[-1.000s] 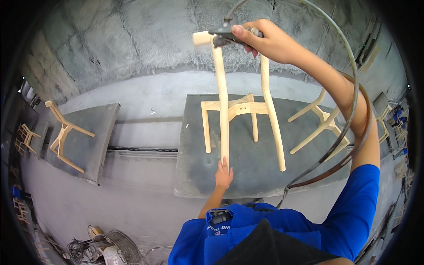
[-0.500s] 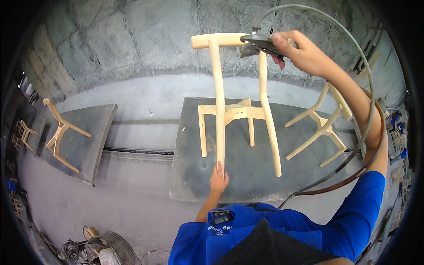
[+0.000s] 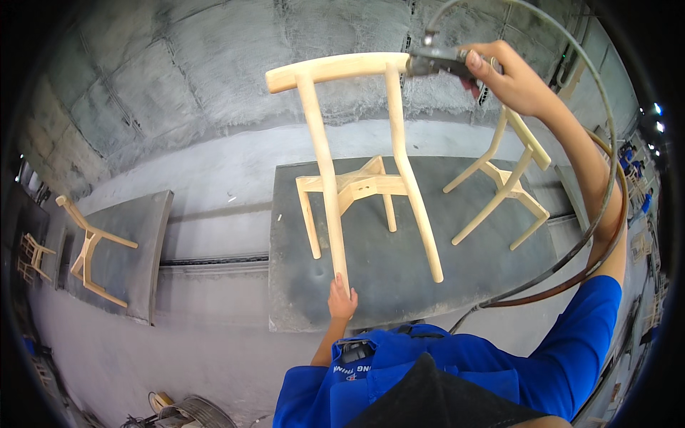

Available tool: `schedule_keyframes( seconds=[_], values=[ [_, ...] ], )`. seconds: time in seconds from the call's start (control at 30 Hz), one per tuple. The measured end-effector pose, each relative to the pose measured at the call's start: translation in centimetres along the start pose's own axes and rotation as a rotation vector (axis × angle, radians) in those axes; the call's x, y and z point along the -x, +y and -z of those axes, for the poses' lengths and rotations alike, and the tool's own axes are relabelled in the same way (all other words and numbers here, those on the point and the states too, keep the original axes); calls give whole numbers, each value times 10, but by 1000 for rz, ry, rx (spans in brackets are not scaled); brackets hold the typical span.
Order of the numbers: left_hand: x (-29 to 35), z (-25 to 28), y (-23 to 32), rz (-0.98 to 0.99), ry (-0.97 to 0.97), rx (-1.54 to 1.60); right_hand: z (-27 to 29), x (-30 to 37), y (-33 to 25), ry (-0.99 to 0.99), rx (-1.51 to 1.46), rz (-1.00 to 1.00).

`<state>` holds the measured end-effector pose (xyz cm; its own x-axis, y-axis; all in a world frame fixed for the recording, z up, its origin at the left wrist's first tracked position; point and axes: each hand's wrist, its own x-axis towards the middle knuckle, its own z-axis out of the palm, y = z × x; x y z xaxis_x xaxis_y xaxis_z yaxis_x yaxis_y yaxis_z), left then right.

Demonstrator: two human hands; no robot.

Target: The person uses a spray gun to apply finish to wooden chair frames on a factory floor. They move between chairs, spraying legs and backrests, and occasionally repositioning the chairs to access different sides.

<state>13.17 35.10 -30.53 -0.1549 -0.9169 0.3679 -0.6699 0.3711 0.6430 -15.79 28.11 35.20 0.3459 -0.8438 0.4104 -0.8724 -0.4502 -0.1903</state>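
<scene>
A pale wooden chair frame (image 3: 362, 187) without a seat stands over the dark board, its curved backrest on top. My left hand (image 3: 342, 299) grips the lower end of its left back leg. Raised at the upper right, my right hand (image 3: 503, 75) is closed round a dark metal spray gun (image 3: 446, 63). The gun's nozzle is beside the right end of the backrest; I cannot tell whether it touches. From the gun a hose (image 3: 603, 107) loops down past my right arm.
The dark flat board (image 3: 300, 285) also bears a second wooden chair frame (image 3: 503, 185). Another chair frame (image 3: 87, 250) is on a separate board (image 3: 146, 264) at the left. A floor track (image 3: 214, 262) runs between them. A grey coated wall (image 3: 214, 64) rises behind; round equipment (image 3: 196, 414) sits lower left.
The chair frame has turned and its backrest has shifted left, showing more of its length. My right hand with the spray gun has moved right, off the backrest's front. My left hand still grips the leg.
</scene>
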Motion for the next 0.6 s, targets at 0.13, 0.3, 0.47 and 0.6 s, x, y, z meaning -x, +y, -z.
schedule_keyframes(
  seconds=[0.13, 0.3, 0.47, 0.6],
  values=[
    [6, 0, -2, 45, -88, 41, 17, 19, 15, 118, 221, 12],
    [17, -4, -2, 96, -89, 25, 33, 61, 27, -16, 55, -127],
    [31, -7, -9, 117, -159, -7, 48, 76, 54, 143, 418, -41],
    [43, -3, -14, 73, -183, 9, 45, 104, 72, 17, 423, -67]
  ],
)
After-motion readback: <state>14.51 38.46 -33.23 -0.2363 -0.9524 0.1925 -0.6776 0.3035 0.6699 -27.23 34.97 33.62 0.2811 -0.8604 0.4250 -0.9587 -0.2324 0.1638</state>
